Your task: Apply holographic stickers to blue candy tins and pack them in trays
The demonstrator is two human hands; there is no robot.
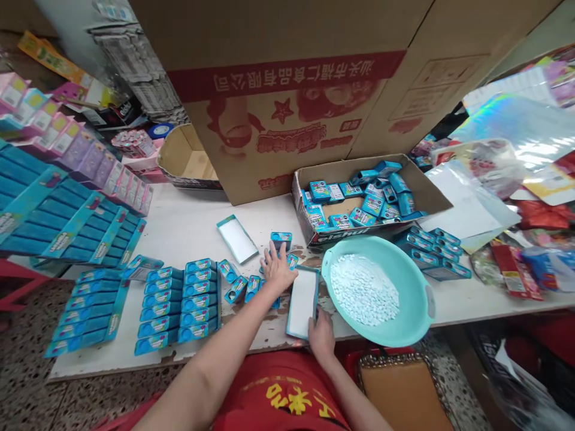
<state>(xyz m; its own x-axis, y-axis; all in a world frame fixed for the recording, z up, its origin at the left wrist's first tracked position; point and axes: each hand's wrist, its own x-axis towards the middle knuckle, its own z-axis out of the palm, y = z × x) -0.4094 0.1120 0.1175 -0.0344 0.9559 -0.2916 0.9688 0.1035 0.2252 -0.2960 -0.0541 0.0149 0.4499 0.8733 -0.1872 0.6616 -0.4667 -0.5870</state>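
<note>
Shallow tray (303,302), just left of the green basin (408,272): likely light, stiff card, best gripped by its sides; right hand (321,333) curls at near corner, clamping unclear; left hand (278,269), fingers apart, beside blue box (281,236).

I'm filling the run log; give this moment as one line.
left hand: at small blue boxes | right hand: touching shallow tray | teal bowl: holds white pieces
</note>
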